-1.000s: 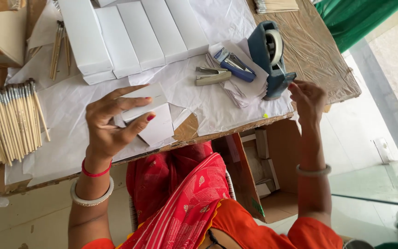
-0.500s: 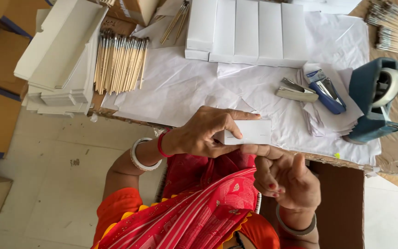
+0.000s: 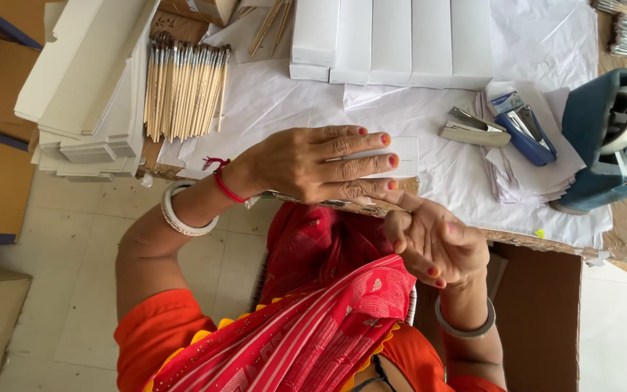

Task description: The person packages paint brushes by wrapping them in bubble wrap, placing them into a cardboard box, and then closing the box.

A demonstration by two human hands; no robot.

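My left hand (image 3: 313, 163) lies flat, fingers spread, on a small white folded card box (image 3: 400, 156) at the near edge of the paper-covered table (image 3: 270, 101). My right hand (image 3: 433, 243) hovers just below the table edge, palm up and fingers loosely curled, its fingertip under the box's near edge. Whether it holds anything I cannot make out. Red fabric covers my lap beneath both hands.
A row of white boxes (image 3: 393, 40) lies at the far side. Bundled wooden sticks (image 3: 183, 91) lie left, by stacked flat white cartons (image 3: 88, 80). A silver stapler (image 3: 469, 129), a blue stapler (image 3: 524, 127) and a blue tape dispenser (image 3: 607, 138) sit right.
My right hand left the tape dispenser and came in under the table edge beside my left hand. The left hand flattened onto the white box. The camera swung left.
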